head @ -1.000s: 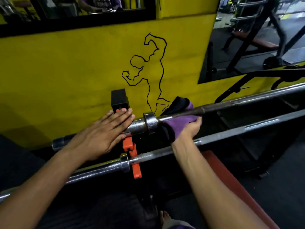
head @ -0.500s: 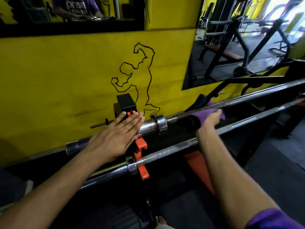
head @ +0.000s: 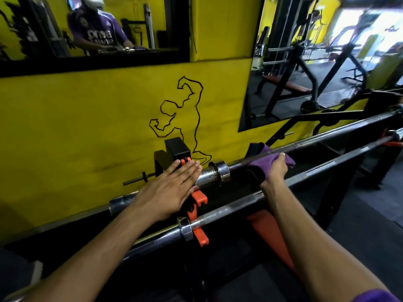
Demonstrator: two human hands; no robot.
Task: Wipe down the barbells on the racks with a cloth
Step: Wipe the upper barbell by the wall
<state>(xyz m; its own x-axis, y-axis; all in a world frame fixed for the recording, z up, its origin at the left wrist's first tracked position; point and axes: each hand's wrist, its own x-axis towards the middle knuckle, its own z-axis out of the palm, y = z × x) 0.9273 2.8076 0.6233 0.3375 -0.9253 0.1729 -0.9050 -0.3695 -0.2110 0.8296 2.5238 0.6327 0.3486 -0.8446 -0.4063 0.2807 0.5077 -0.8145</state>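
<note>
Two steel barbells lie side by side on orange rack hooks [head: 198,199]. The upper barbell [head: 322,136] runs from lower left to upper right. On its thick chrome sleeve [head: 209,176] my left hand [head: 168,190] rests flat, fingers straight and together, holding nothing. Just right of the collar, my right hand [head: 273,171] is closed around the thin shaft with a purple and black cloth [head: 261,161] wrapped over the bar. The lower barbell [head: 231,209] lies nearer to me, below both hands, and passes under my right wrist.
A yellow wall [head: 87,131] with a black flexing-figure outline stands close behind the bars. A black rack post [head: 176,149] rises beside my left fingertips. An orange bench pad [head: 268,232] lies under the bars. Mirrors above reflect gym benches and a person in purple.
My right hand slid the cloth to the right along the upper bar, away from the collar. My left hand stayed flat on the sleeve. The view tilted up and right.
</note>
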